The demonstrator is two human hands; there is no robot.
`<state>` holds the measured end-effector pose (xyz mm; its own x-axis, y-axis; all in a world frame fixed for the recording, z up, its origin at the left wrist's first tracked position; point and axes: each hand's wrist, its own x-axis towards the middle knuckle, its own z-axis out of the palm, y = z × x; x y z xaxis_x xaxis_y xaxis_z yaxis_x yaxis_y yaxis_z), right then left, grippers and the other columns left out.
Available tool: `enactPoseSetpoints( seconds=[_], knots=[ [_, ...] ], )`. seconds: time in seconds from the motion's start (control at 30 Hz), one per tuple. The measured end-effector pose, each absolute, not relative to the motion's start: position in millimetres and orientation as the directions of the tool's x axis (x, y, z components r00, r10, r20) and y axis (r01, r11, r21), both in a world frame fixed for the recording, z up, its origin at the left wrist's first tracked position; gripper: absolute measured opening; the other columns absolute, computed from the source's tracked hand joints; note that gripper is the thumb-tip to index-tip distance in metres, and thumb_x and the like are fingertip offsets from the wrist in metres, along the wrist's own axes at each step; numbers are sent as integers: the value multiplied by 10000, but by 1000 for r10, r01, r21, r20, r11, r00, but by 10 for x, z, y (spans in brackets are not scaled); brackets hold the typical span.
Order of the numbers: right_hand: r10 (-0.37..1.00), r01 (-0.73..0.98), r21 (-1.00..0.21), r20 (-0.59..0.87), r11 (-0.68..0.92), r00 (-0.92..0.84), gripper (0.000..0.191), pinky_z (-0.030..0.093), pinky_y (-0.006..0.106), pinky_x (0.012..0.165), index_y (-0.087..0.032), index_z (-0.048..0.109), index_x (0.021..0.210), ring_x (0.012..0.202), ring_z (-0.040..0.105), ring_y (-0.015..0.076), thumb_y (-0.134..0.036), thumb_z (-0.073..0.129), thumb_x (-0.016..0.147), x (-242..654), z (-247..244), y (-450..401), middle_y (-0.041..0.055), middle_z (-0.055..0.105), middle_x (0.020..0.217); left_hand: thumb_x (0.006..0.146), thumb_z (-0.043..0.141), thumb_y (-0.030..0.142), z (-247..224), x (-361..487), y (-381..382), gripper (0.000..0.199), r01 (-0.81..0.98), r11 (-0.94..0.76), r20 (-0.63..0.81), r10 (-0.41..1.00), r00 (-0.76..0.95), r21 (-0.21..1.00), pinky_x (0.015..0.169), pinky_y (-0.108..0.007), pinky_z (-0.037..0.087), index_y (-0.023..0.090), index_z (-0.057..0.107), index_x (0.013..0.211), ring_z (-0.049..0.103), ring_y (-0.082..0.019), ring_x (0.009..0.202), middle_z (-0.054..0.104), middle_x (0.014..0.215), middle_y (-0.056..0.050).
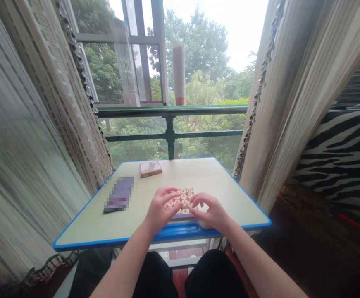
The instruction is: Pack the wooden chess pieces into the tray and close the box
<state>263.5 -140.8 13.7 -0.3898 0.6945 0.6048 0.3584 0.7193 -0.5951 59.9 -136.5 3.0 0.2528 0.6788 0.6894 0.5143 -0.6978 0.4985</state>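
Near the front edge of the table lies an open box [184, 215] of round Chinese chess pieces [183, 196], set in rows with characters on their faces. My left hand [163, 207] reaches over the box's left side, fingers apart and extended across the pieces, apparently gripping nothing. At the box's right side, my right hand [209, 209] is closed in a pinch. A tilted chess piece [187, 204] shows at its thumb and index fingertips. Both hands partly hide the box and the outer pieces.
The pale table [192, 171] has a blue rim. A flat box lid [150, 169] lies toward its back left, and a pixelated dark object [119, 194] lies at its left. Beyond stand a green railing [204, 110] and a window; curtains [279, 103] hang on both sides.
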Motion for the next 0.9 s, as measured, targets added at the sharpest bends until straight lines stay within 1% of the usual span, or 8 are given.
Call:
enactPoseSetpoints(
  seconds=[0.1,0.17,0.27,0.37,0.5,0.6,0.73,0.9],
  knots=[
    [642,385,-520,684,762,-346,58,477,344,762,-208,596,706,800,592,168,-248,616,743,2609,80,-1445,46,661,836,771,592,300,10,648,-1401,271,532,-771,714,587,381,351,881,-419,445,226,649,1026,539,-221,981,640,1015,-81],
    [629,394,-502,704,770,-331,48,474,349,780,-209,597,711,802,589,168,-239,620,741,2608,73,-1451,45,661,835,787,570,270,15,685,-1414,281,533,-810,724,519,455,245,888,-421,436,207,632,1054,548,-215,953,657,984,-82],
    [634,384,-512,689,768,-350,38,474,342,780,-208,599,730,801,590,165,-235,620,744,2614,78,-1448,45,665,835,807,536,242,14,710,-1420,308,546,-822,746,463,479,161,878,-414,442,187,599,1103,564,-210,931,665,977,-94],
    [651,384,-529,662,757,-372,38,474,337,771,-212,613,783,795,588,165,-237,608,755,2620,69,-1439,39,673,837,827,502,236,-3,698,-1420,300,549,-826,755,439,487,126,834,-394,465,194,590,1111,581,-200,887,672,949,-92],
    [697,437,-548,619,713,-362,86,477,314,730,-216,637,834,783,574,165,-240,594,763,2636,48,-1427,30,665,803,839,487,231,-34,683,-1431,193,580,-807,771,440,461,113,778,-365,479,197,637,955,586,-180,787,678,837,-71],
    [715,476,-541,601,693,-358,100,472,314,733,-215,648,827,780,564,165,-274,578,786,2645,51,-1428,32,662,789,827,508,231,-48,687,-1451,150,631,-771,786,442,433,86,780,-362,474,201,641,890,578,-184,778,673,806,-60],
    [727,488,-547,587,680,-356,132,466,304,724,-206,655,812,774,561,160,-309,574,796,2641,54,-1429,35,659,781,821,516,221,-51,696,-1469,135,641,-766,789,427,442,55,782,-352,468,203,639,876,572,-185,789,667,802,-55],
    [759,470,-597,546,650,-356,113,462,272,664,-198,659,814,707,549,139,-282,591,782,2634,33,-1403,26,645,763,820,521,234,-58,703,-1447,138,605,-793,759,433,487,65,774,-343,468,193,637,883,561,-181,788,665,801,-57]
  ],
)
